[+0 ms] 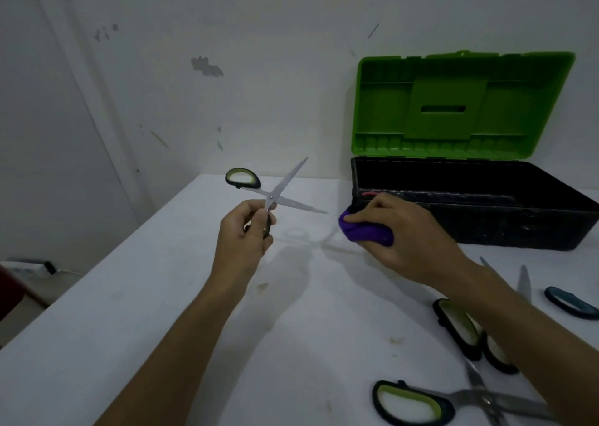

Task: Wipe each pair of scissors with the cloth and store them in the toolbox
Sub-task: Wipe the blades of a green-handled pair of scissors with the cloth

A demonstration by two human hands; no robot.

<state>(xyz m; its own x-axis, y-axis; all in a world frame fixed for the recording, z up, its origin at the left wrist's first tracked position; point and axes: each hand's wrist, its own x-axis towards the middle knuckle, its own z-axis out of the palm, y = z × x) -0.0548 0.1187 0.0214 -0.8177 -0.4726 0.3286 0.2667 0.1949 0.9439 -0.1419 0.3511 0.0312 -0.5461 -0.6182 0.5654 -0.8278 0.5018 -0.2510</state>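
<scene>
left hand (243, 231): gripping one handle of an opened pair of scissors (271, 195), holding them up off the tabletop (162, 312), left of the toolbox. Fingers are curling round the lower handle, so that grip is clenched on the scissors.

scissors in hand: blades are spreading into an X, one tip pointing up at the wall, the other pointing right toward the toolbox. The free green-and-black handle loop is sticking out up and left.

right hand (398, 234): squeezing a balled-up purple cloth (364, 229), hanging just in front of the toolbox's near left corner. Grip is grasping the cloth; the cloth isn't touching the blades, it's sitting just past the right blade tip.

toolbox (470, 211): black tub sitting open at the back right of the tabletop, green lid (463, 104) standing upright against the wall. Can't really tell what's inside.

other scissors: more are lying on the tabletop in front of the toolbox, nearer the person. One green-handled pair (421, 403) is lying at the bottom edge, another (460, 328) is partly hiding under the right forearm, and a dark blue-handled one (567, 302) is sitting off to the right.
</scene>
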